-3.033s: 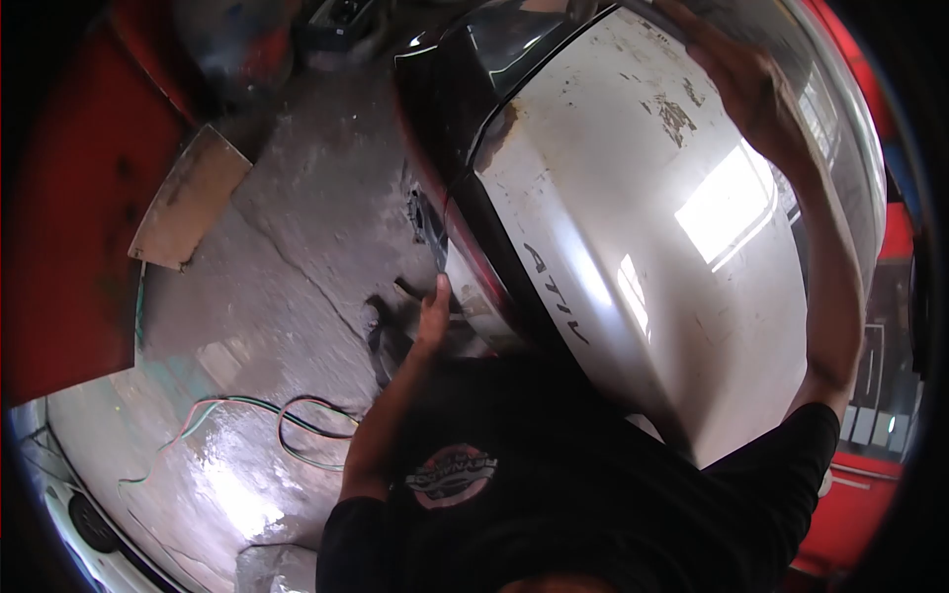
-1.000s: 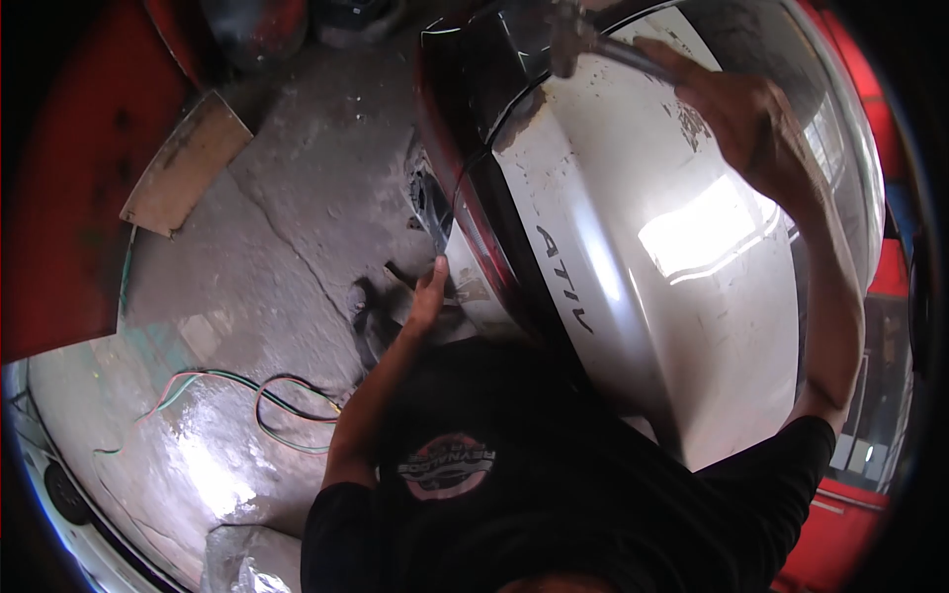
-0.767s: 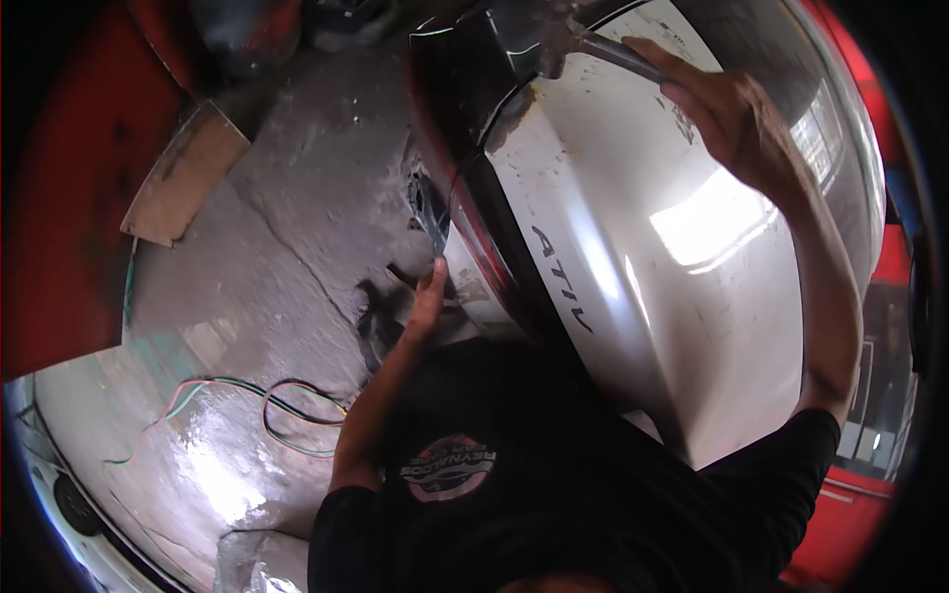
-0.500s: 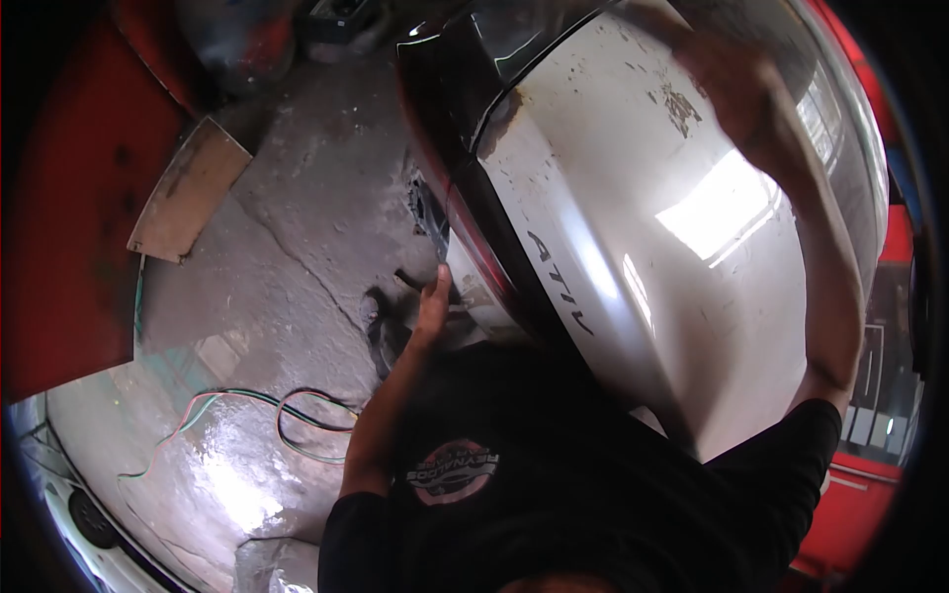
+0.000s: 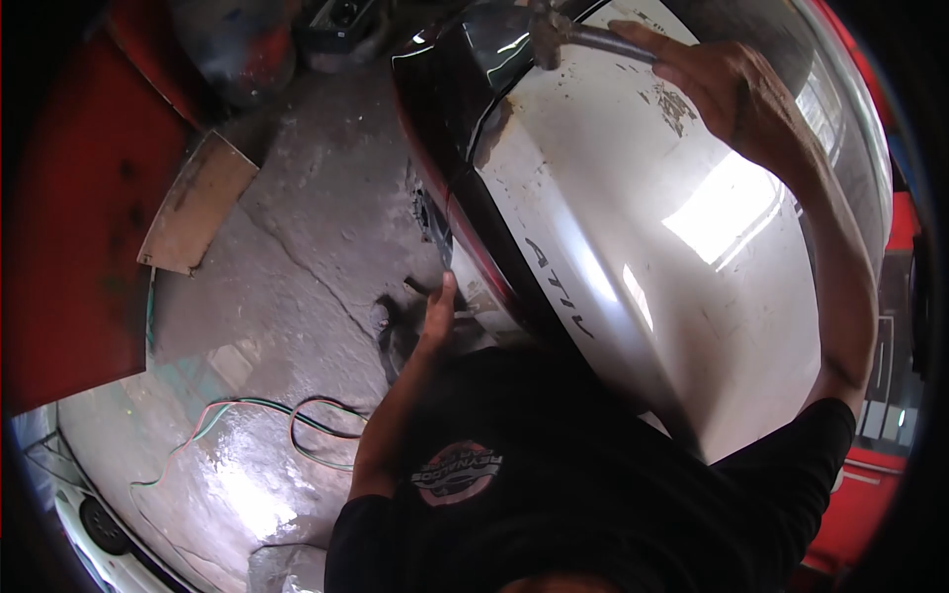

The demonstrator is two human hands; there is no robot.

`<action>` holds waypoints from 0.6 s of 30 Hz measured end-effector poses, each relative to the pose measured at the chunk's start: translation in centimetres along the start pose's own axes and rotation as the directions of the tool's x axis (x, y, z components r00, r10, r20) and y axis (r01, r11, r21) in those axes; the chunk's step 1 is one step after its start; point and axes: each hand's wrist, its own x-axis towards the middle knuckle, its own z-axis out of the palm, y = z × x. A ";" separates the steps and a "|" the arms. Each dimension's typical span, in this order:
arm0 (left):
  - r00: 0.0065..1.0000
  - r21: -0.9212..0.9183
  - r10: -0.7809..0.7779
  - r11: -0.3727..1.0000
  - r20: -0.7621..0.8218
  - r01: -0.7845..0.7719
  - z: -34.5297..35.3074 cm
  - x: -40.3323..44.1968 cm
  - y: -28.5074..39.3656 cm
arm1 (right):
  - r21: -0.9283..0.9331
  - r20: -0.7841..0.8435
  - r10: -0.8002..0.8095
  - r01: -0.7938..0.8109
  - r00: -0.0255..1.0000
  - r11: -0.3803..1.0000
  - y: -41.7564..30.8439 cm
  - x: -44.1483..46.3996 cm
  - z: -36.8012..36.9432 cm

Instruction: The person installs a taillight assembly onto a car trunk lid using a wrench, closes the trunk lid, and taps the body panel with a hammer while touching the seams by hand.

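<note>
My right hand (image 5: 727, 89) is wrapped round the handle of a hammer (image 5: 603, 42), whose head is over the upper edge of the white trunk lid (image 5: 613, 168). Patches of paint are chipped near that hand, and the letters "ATIV" show on the lid. Low beside the car's rear, my left hand (image 5: 440, 308) is at the light panel under the dark red tail light (image 5: 474, 237). Its thumb points up, while its other fingers are hidden.
Red and green cables (image 5: 306, 420) lie looped on the cracked concrete floor (image 5: 316, 198). A brown board (image 5: 203, 203) leans by a red panel (image 5: 69, 227) at left. Part of a white car (image 5: 94, 524) shows at lower left, and red surfaces stand beyond the right arm.
The right hand, blurred before, is now sharp, and the hammer has come into clear view over the lid's edge. My left hand stays at about the same spot on the car.
</note>
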 end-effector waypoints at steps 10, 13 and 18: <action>1.000 -0.005 -0.023 1.000 -0.010 0.023 0.3 -0.3 0.5 | -0.093 -0.095 -0.053 0.044 0.994 0.995 0.6 0.5 0.1; 0.996 -0.026 -0.084 0.996 -0.043 0.083 0.6 -0.7 0.8 | 0.021 -0.170 0.093 -0.091 0.981 0.996 -1.7 1.2 -2.7; 0.998 0.008 -0.062 0.998 0.007 0.062 0.2 -0.8 1.2 | -0.138 0.053 0.169 -0.160 0.984 0.977 0.8 -0.3 0.7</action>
